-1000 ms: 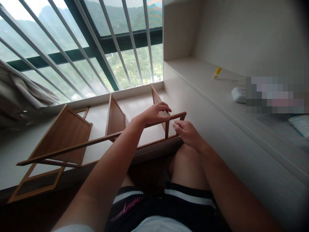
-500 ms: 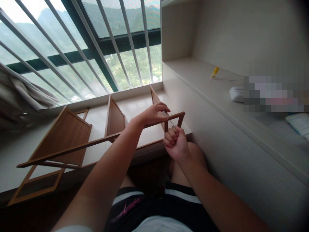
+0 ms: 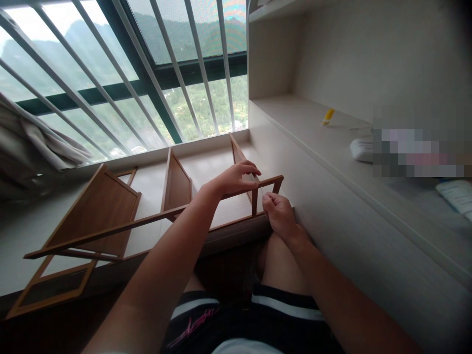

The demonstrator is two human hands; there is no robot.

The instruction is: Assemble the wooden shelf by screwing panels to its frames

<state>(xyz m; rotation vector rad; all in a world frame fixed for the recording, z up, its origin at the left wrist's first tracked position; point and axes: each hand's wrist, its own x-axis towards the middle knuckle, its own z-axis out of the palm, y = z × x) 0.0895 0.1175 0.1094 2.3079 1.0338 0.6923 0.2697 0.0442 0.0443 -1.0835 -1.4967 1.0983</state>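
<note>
A brown wooden rack [image 3: 121, 227] lies on its side, with its long rail running across in front of me and several shelf panels standing up behind it. My left hand [image 3: 238, 178] is closed over this rail near its right end, fingers bent around the edge by the rightmost panel [image 3: 239, 150]. Just below the rail, my right hand [image 3: 279, 210] pinches a thin metal rod [image 3: 262, 191]. The rod points up to the rail at the panel joint; its tip and the part inside my fist are hidden.
The rack lies on a pale window ledge [image 3: 217, 214] below a barred window [image 3: 165, 73]. A grey curtain [image 3: 33, 132] hangs at left. On the right, a pale counter [image 3: 313, 132] carries a yellow tube [image 3: 328, 117], a white object [image 3: 361, 149] and a white packet [image 3: 457, 196].
My right hand has turned and shifted slightly right and down, from a knuckles-up fist to a pinch, showing the thin rod. My left hand stays on the rail.
</note>
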